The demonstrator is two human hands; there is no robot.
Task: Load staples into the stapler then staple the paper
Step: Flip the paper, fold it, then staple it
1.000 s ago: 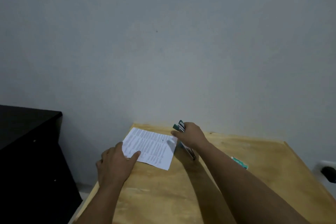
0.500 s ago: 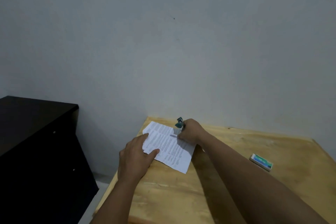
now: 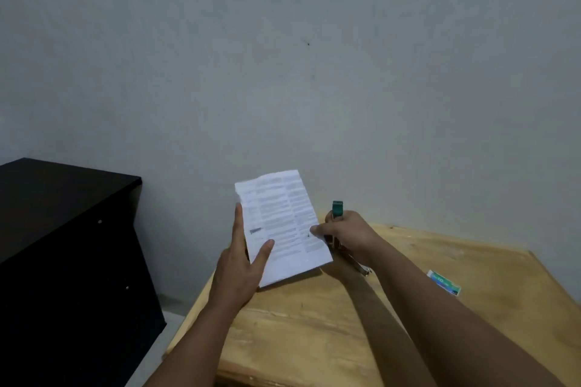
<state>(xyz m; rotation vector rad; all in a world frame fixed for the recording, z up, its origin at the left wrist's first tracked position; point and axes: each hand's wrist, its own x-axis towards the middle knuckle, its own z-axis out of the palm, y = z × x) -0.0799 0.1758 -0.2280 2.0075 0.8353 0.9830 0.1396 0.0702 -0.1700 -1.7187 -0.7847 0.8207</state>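
the left hand point(image 3: 242, 264) holds the paper point(image 3: 281, 223) raised off the table point(image 3: 314, 333), thumb across the printed face and fingers extended along the sheet's left edge and behind it. the right hand point(image 3: 347, 237) is curled round the stapler point(image 3: 338, 214), whose green end projects above the knuckles and whose metal base shows below the palm; the right thumb tip touches the paper's right edge. progress, as a judgement: the stapler appears closed and gripped for use, which suggests loading is complete, though the staple channel is not visible. whether a staple is already in the sheet cannot be determined; the print is blurred. remaining work is either the stapling press itself or setting items down. the staple box point(image 3: 445, 283) lies flat on the table, well apart to the right of the right wrist. clearances: the wall stands close beyond the fingertips of both hands, limiting forward travel. the table's left edge runs below the left forearm, with a dark cabinet point(image 3: 66, 248) further left. bare tabletop lies toward the body from both hands.
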